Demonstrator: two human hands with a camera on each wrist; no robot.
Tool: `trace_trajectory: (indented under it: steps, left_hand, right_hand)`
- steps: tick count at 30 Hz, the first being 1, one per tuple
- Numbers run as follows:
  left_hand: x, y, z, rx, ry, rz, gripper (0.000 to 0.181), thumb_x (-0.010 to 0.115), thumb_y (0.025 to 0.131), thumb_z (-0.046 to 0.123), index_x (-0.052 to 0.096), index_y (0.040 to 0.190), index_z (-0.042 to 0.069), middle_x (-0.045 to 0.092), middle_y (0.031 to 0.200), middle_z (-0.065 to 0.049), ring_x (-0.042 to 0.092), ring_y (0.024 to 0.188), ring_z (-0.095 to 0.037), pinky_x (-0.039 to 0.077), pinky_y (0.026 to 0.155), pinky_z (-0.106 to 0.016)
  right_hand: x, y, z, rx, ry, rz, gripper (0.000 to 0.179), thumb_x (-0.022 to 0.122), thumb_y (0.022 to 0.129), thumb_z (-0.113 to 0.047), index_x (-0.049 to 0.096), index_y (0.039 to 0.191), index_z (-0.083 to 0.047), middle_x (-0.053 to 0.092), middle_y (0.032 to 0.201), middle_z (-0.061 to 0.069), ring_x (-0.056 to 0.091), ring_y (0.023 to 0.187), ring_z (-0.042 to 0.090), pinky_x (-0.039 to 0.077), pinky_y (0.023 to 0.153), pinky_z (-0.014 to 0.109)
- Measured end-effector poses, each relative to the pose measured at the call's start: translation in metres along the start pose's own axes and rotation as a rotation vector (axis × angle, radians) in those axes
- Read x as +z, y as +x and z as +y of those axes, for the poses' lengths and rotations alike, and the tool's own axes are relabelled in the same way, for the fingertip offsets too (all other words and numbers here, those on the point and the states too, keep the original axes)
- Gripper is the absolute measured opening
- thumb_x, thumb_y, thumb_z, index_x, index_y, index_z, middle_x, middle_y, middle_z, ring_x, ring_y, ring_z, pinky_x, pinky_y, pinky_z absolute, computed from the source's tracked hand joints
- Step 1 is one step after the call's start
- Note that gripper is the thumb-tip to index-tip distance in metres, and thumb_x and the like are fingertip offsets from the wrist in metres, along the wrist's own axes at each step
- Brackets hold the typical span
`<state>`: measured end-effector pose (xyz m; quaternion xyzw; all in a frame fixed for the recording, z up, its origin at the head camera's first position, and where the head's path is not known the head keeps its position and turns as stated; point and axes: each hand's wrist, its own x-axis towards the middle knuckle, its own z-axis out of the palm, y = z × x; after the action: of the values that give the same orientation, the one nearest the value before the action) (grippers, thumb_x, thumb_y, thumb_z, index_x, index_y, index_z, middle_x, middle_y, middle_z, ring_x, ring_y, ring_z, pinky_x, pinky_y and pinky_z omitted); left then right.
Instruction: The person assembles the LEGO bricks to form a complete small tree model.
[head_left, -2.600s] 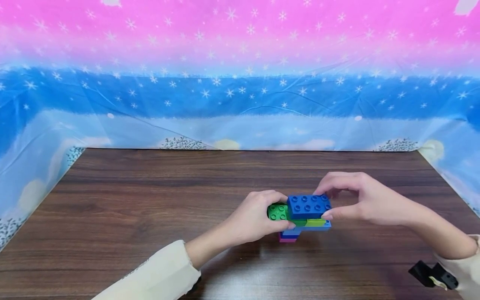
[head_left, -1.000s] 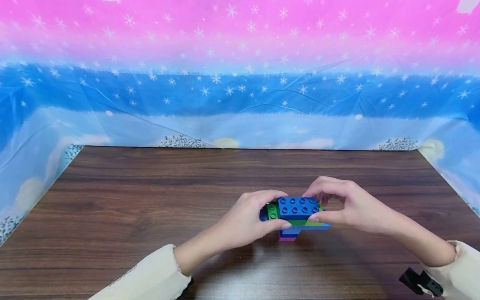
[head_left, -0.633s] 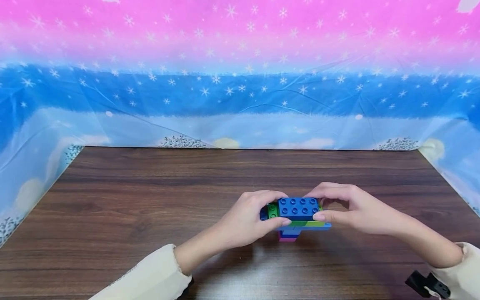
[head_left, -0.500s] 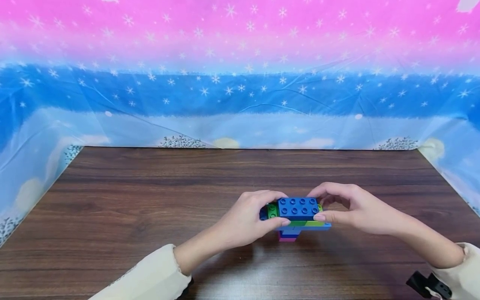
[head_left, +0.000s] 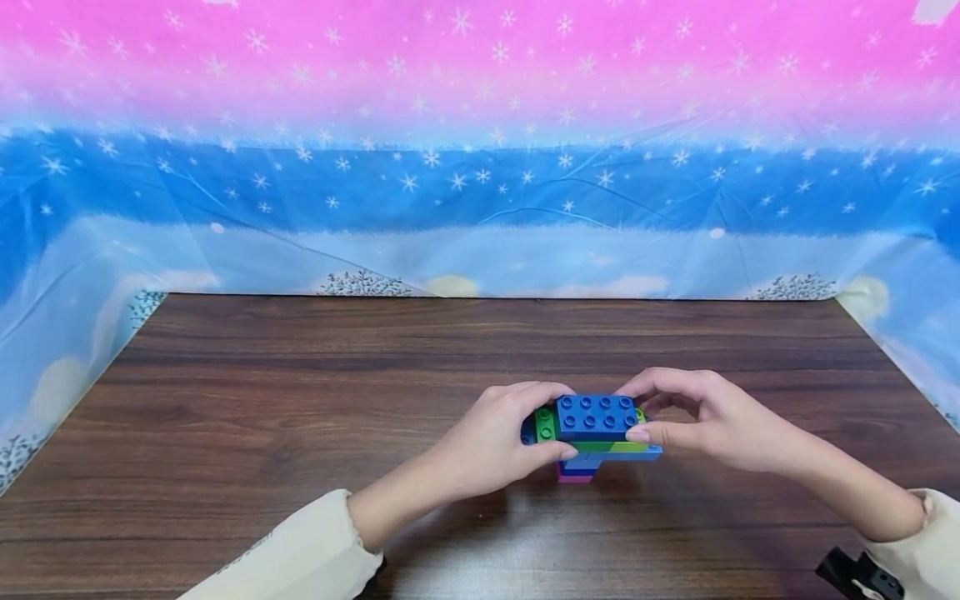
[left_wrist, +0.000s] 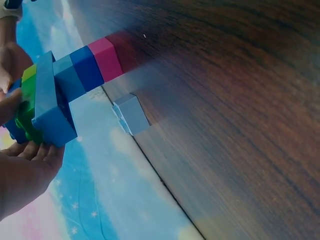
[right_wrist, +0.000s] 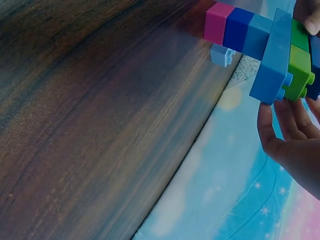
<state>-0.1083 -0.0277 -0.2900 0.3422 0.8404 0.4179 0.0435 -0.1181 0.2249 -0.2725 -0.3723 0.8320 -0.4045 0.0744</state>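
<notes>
A stack of toy building bricks stands on the table. Its column has a pink brick lowest, then dark blue and lighter blue ones. Across the column lies a long blue brick, carrying a green brick and a lime brick. Topmost is a dark blue eight-stud brick. My left hand grips the stack's left end, thumb in front and fingers behind. My right hand pinches the right end of the top brick, thumb at its near corner. Fingers partly hide both ends.
Behind the stack, a separate light blue brick sits on the wooden table; the stack hides it in the head view. A snowflake-patterned cloth hangs along the table's back and side edges.
Since the earliest frame, the dark blue top brick has shifted left onto the green and lime bricks, the right hand moving with it. Lately only the left thumb has slid slightly left.
</notes>
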Motion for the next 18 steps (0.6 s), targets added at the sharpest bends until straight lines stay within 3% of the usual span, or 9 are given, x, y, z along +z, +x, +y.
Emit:
trace_trajectory:
  steps: [18]
  left_hand:
    - [0.002, 0.002, -0.0004, 0.021, 0.023, 0.025, 0.036, 0.071, 0.081, 0.015, 0.061, 0.115, 0.007, 0.064, 0.104, -0.004, 0.056, 0.081, -0.007, 0.046, 0.067, -0.017]
  right_hand:
    - [-0.0012, 0.0014, -0.0018, 0.019, -0.017, -0.006, 0.024, 0.066, 0.084, -0.01, 0.062, 0.106, -0.017, 0.062, 0.101, -0.005, 0.058, 0.086, 0.014, 0.049, 0.072, 0.03]
